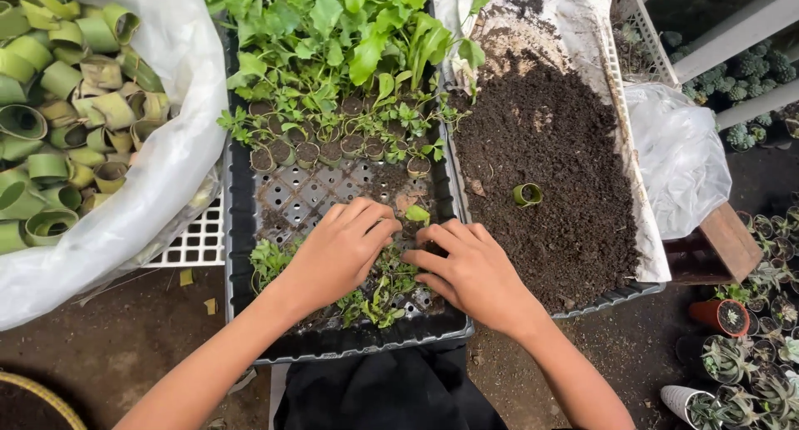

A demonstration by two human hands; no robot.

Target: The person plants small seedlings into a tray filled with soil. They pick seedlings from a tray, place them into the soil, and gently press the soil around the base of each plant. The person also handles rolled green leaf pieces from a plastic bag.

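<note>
Both hands work low in a black perforated seedling tray (241, 230). The left hand (337, 251) lies palm down over a loose clump of small seedlings (379, 293) at the tray's near end, its fingers (370, 222) spread a little and pressing on the leaves. The right hand (470, 272) rests just beside it, fingers pointing toward the left hand, tips together in the greenery; whether they pinch a stem cannot be told.

Between the hands and the far half of the tray lies a bare stretch of holed tray floor — the only open room inside it. Beyond that stand rows of small leaf-roll pots (333, 143) filled with soil, and behind them a thick mass of taller green plants (333, 30).

To the right, touching the tray's edge, sits a lined crate of dark potting soil (541, 147) with a single green leaf ring (527, 194) lying on it. To the left, a white plastic sack (158, 172) bulges against the tray, full of green leaf-roll cups (58, 105). At the far right edge stand succulents in small pots (749, 355) on the ground — well apart from the hands. A black cloth (383, 392) lies below the tray's near rim, between the forearms.
</note>
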